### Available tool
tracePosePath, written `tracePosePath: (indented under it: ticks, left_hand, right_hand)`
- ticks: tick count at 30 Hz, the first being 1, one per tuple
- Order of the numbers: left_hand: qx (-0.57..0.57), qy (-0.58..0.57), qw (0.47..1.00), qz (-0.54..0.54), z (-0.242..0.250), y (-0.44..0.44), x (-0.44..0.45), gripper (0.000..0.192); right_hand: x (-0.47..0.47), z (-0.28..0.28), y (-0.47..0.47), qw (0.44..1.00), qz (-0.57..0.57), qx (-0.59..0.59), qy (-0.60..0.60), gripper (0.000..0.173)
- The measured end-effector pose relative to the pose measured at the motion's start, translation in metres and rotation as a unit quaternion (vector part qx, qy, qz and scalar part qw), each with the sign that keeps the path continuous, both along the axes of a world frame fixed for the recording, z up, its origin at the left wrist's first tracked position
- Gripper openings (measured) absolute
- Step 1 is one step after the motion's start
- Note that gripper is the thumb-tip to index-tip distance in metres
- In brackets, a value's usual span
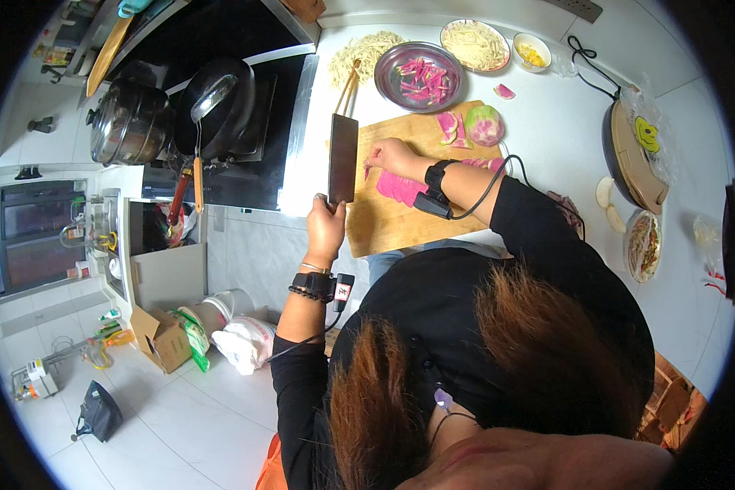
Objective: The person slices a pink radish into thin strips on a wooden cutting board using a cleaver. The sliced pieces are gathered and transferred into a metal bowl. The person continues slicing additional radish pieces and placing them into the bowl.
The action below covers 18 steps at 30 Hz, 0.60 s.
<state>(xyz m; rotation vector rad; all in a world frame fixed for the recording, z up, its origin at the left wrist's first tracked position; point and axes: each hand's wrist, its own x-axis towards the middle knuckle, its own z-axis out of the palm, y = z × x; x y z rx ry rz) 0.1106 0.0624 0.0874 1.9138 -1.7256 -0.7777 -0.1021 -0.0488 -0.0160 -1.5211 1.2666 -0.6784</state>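
Observation:
My left hand (326, 228) is closed around the handle of a cleaver (343, 159), its broad dark blade extending over the left edge of a wooden cutting board (373, 236). Over the board, my right hand (395, 157) has its fingertips together on a small pink strip of watermelon radish (366, 171). Overlapping pink radish slices (398, 187) lie beneath that hand and forearm. Farther up the board are trimmed radish pieces (453, 130) and a part-peeled watermelon radish (485, 125). Beyond it, a steel bowl (384, 92) contains pink radish strips.
Wooden chopsticks (347, 90) rest by a pile of pale shreds (364, 52). A plate of pale strips (474, 44) and a small bowl of yellow bits (531, 54) stand behind. At left, a wok (239, 110) and steel pot (128, 125) sit on the cooktop; an electric pan (628, 156) stands right.

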Motion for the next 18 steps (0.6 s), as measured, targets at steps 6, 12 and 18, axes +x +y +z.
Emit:
tracePosePath:
  ticks: [6,12,18]
  left_hand:
    - [0.007,-0.068,0.993,-0.095,0.003,0.005,0.000,0.028]
    - [0.043,-0.083,0.988,-0.125,-0.008,0.006,-0.009,0.027]
    - [0.053,-0.082,0.989,-0.111,-0.013,0.010,-0.016,0.028]
  right_hand:
    - [-0.044,0.009,0.019,0.952,0.020,-0.275,0.130,0.019]
    - [-0.047,0.022,0.068,0.927,0.079,-0.296,0.215,0.069]
    - [-0.026,0.029,0.089,0.913,0.078,-0.295,0.269,0.095]
